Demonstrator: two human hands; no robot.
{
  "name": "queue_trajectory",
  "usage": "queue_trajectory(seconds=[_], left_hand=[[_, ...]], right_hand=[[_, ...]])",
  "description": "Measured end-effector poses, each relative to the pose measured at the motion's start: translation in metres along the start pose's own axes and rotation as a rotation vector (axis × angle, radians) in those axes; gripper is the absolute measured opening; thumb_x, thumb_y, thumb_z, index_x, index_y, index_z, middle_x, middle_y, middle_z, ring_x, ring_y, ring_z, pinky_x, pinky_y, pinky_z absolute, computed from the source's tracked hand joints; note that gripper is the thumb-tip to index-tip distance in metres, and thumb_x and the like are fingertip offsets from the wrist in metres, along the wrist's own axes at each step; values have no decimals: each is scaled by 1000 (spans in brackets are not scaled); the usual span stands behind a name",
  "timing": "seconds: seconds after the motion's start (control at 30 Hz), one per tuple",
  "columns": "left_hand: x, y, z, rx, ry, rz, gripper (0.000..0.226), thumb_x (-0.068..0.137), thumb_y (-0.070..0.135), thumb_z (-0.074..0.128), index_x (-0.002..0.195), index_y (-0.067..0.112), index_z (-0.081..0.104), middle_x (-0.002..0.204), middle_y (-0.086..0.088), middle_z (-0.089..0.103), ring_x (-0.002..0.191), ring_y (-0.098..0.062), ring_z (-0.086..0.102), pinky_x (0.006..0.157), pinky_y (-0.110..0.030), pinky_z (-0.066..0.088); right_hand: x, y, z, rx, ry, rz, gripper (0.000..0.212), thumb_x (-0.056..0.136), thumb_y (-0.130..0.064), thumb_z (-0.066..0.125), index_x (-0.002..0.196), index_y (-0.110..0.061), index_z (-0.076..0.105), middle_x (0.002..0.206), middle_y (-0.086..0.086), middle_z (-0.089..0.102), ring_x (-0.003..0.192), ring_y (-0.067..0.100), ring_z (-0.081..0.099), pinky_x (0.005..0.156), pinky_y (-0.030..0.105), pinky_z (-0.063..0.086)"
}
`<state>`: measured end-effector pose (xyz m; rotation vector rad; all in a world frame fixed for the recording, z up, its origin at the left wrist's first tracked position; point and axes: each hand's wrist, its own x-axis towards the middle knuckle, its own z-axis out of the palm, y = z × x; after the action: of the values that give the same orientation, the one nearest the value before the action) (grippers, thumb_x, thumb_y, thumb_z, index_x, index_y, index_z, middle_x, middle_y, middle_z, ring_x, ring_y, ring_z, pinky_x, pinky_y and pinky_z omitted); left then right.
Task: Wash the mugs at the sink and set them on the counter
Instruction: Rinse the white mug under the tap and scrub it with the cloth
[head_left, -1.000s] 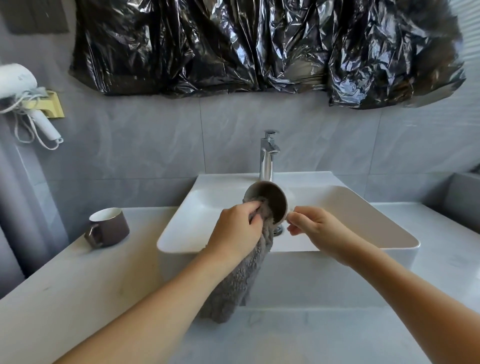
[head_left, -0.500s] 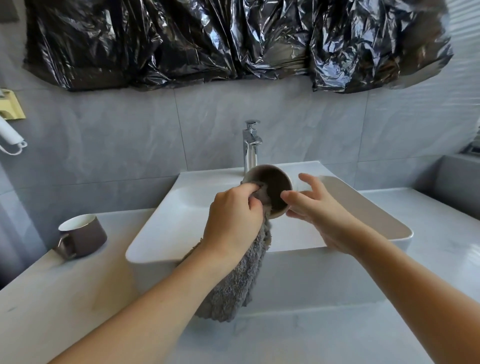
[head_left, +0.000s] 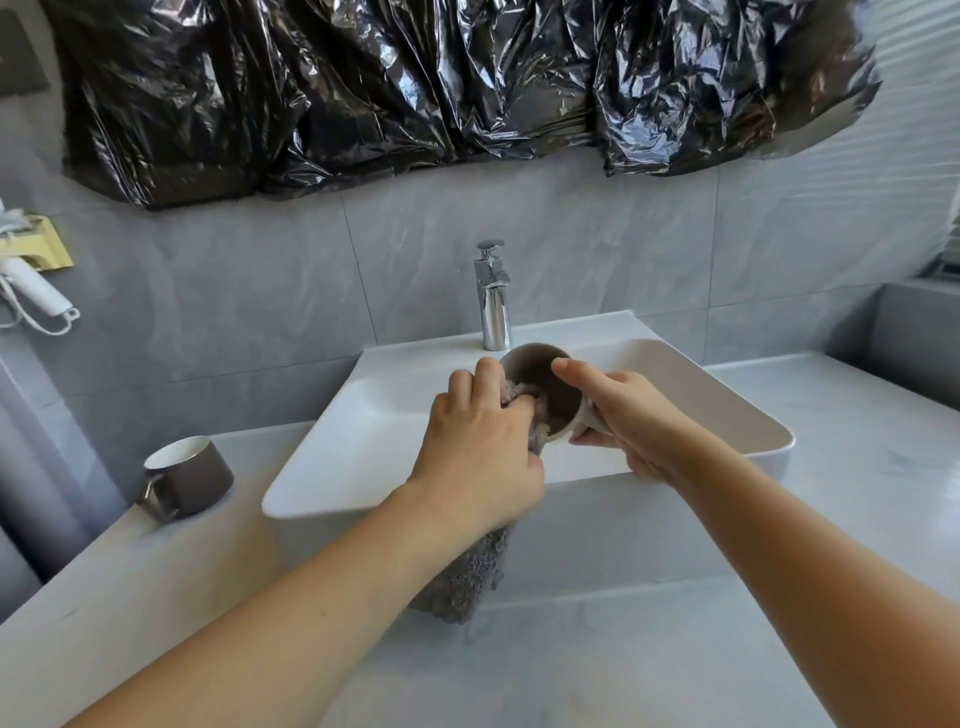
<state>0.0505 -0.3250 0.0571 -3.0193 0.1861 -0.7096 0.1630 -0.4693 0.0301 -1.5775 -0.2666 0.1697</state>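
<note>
Two hands over white rectangular ceramic sink (head_left: 332, 483): right hand (head_left: 631, 421) grips brown ceramic mug (head_left: 545, 387); left hand (head_left: 483, 447) clutches grey fluffy cloth (head_left: 467, 582) inside it.

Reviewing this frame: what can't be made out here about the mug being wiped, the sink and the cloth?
Head view only:
- Inside of the held mug: the grey cloth and left hand cover it, so cleanliness is unknown.
- Its handle: behind the right hand.
- Sink drain: hidden by both hands.
- Water flow from the faucet: the spout sits behind the mug.
- Cloth's wetness: unclear.
</note>
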Motion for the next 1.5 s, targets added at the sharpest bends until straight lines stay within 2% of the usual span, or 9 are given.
queue_trajectory(seconds=[0.23,0.33,0.43,0.57,0.73,0.9,1.07,1.2,1.5], left_hand=[[14,-22,-22,-306,476,23,23,81,0,63,103,7,62,105,-8,59,97,-29,58,84,-39,47],[18,-28,-16,-54,327,284,19,88,17,53,99,8,66,108,-8,63,100,-31,58,91,-39,40],[7,-34,-8,195,118,437,44,87,41,41,109,11,65,127,-6,57,122,-24,46,102,-43,22],[9,-31,-12,286,-70,450,61,88,52,36,135,16,50,142,1,45,137,-15,33,116,-48,7],[26,-11,-4,199,-238,419,71,85,44,45,148,19,21,99,7,56,122,-16,49,118,-56,-11],[40,-12,-2,161,-200,374,45,86,41,50,127,24,48,130,8,56,125,-19,47,107,-47,30],[49,-30,13,447,30,590,40,77,37,33,90,20,67,78,4,67,76,-23,64,63,-30,37],[56,-37,30,497,14,687,10,69,18,63,79,20,64,69,2,61,64,-23,58,52,-27,39],[65,-9,40,198,-232,382,38,89,20,57,124,23,43,130,7,51,116,-20,47,64,-32,31]], right_hand=[[-3,-1,2,18,22,-54,52,76,-55,75,71,-4,65,55,-1,62,63,20,65,83,42,61],[-5,-2,4,54,15,-68,81,56,-65,76,92,8,71,82,13,75,78,25,73,83,47,61],[-6,-5,3,78,59,-99,100,50,-68,73,102,17,64,81,14,68,73,22,68,82,46,61],[-8,-4,3,44,37,-168,69,56,-67,73,85,-5,62,68,6,54,66,18,55,80,46,59],[-9,2,4,9,3,-219,61,62,-58,77,76,-2,58,61,3,44,58,17,44,67,38,44],[0,0,-1,32,-74,-222,48,73,-49,76,77,-10,48,56,-3,36,53,15,34,73,42,42],[14,-19,-16,-158,-287,-145,61,88,-45,63,92,16,57,73,29,61,67,25,60,72,28,56],[37,-29,-17,-323,-255,-110,76,63,-56,69,108,4,68,109,28,69,104,39,68,94,50,56],[57,-10,-20,-472,-157,-265,67,58,-60,58,81,3,63,68,7,52,67,20,48,66,39,43]])
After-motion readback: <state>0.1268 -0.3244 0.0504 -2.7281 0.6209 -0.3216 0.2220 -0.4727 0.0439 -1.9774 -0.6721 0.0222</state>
